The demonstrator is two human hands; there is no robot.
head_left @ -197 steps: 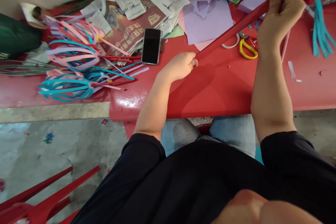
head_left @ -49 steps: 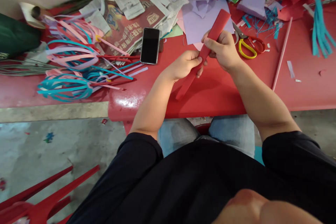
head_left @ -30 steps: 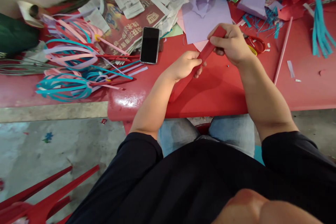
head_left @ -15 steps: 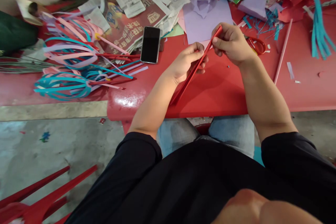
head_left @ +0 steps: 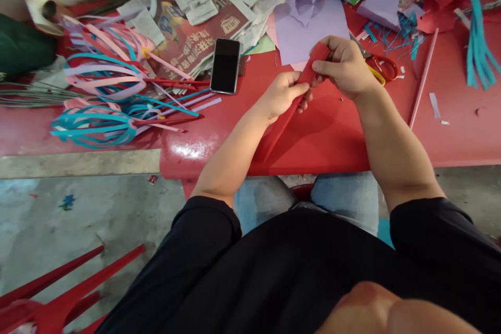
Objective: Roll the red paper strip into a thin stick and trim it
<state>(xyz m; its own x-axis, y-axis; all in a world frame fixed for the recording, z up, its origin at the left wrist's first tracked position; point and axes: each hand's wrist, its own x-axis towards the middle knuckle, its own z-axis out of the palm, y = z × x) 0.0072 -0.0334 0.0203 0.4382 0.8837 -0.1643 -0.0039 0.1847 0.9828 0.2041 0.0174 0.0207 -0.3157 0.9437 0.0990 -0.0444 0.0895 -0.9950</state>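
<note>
A folded red paper strip [head_left: 291, 109] is pinched by the left hand [head_left: 284, 95] and the right hand [head_left: 344, 67] above a red table [head_left: 336, 135]. Scissors [head_left: 381, 68] and a phone [head_left: 225, 66] are seen nearby.

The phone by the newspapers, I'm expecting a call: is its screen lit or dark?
Dark: the phone lies face up, its screen plain black.

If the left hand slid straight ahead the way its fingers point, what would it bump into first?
Probably the right hand, which grips the same red paper strip just beyond the left hand. Past that lies the purple paper, though depth is hard to judge.
</note>
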